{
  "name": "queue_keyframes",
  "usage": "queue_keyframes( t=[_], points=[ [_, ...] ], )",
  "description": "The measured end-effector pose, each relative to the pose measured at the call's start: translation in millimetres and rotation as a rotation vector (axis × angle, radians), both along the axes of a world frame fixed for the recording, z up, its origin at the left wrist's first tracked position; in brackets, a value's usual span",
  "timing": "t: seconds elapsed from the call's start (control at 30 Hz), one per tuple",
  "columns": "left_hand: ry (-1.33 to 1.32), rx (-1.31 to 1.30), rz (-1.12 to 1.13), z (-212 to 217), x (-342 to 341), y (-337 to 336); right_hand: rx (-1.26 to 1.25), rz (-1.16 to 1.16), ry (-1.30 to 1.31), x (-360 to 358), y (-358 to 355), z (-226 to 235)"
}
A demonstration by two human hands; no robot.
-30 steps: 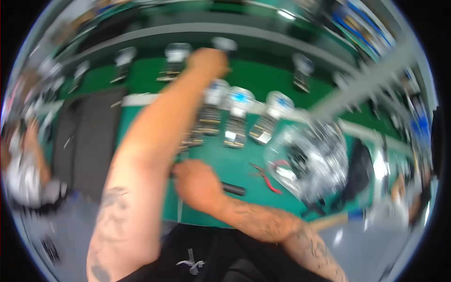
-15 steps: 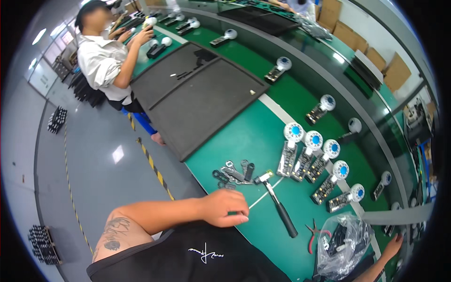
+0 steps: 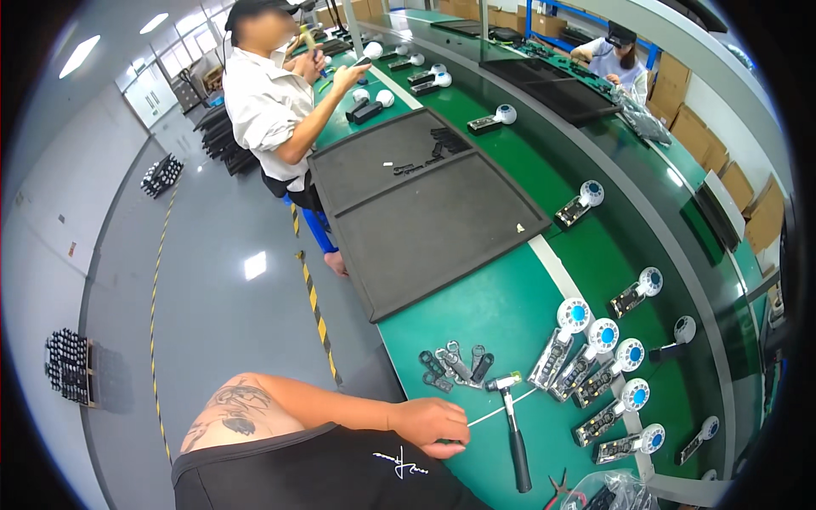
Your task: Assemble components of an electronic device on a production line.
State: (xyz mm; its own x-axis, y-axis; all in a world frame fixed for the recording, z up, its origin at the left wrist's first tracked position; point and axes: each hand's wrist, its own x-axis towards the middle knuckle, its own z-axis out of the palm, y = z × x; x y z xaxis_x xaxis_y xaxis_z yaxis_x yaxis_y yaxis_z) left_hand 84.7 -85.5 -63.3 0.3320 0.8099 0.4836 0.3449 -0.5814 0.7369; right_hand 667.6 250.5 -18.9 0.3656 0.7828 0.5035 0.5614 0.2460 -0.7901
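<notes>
a: where is the left hand [image 3: 433, 422]?
b: at the near edge of the green bench [image 3: 501, 314], fingers curled shut on one end of a thin white stick [image 3: 501, 407]. the stick runs up and right across the handle of the small hammer [image 3: 512, 429].
a: and the right hand?
b: not in the picture, so its state can't be told.
a: what lies around the stick?
b: a cluster of small dark metal parts [image 3: 455, 366] just beyond the hand, and a row of grey devices with round blue-and-white heads [image 3: 595, 374] to the right. red-handled pliers [image 3: 557, 486] sit by a clear plastic bag [image 3: 608, 493]. a dark foam mat [image 3: 425, 217] lies farther up, beside a co-worker in a white shirt [image 3: 268, 106].
</notes>
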Motion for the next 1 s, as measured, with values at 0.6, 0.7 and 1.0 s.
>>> queue_keyframes(
  t=[0.6,0.7,1.0],
  points=[
    [0.111,0.08,0.082,-4,2,3,-0.103,0.14,0.398,-55,-119,-2],
    [0.098,0.101,0.05,-1,0,-1,-0.078,0.153,0.445,-69,-165,18],
    [-0.121,0.129,-0.255,-15,-10,-3,0.081,0.191,0.655,-145,-309,44]
  ],
)
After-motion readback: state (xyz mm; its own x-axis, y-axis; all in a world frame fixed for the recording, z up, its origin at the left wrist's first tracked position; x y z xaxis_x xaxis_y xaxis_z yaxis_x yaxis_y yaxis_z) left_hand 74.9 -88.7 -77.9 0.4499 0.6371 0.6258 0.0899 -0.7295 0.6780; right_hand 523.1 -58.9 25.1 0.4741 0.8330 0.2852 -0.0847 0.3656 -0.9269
